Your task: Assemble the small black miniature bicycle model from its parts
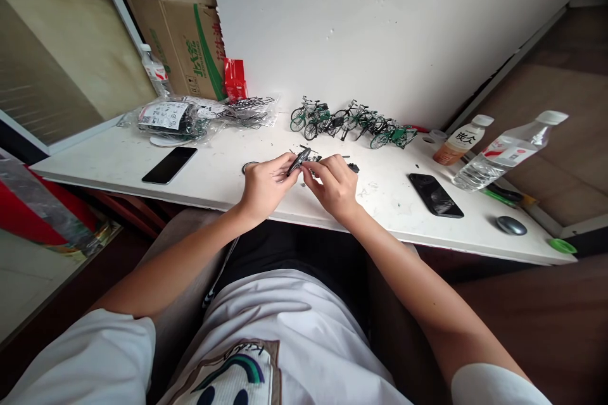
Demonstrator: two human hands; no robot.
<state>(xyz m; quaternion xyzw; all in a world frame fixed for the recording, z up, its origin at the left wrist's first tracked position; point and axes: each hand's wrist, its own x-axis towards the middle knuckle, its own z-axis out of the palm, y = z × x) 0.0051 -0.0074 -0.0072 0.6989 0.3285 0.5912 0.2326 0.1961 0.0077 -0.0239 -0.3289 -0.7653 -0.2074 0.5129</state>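
Note:
My left hand (266, 185) is closed on a small dark model-bicycle part (299, 161), thin and tilted, held just above the white table. The fingertips of my right hand (334, 183) are pinched together at the part's right side; whatever lies between them is hidden. Behind and below my fingers are small loose dark pieces (353, 168), partly covered by the hands. A row of green and black miniature bicycles (351, 120) stands farther back, against the wall.
Plastic bags of parts (175, 117) lie at the back left by a cardboard box (185, 44) and a red packet (235, 79). One phone (170, 165) rests left, another phone (434, 195) right. Bottles (508, 152) and a mouse (511, 225) occupy the right end of the table (389, 202).

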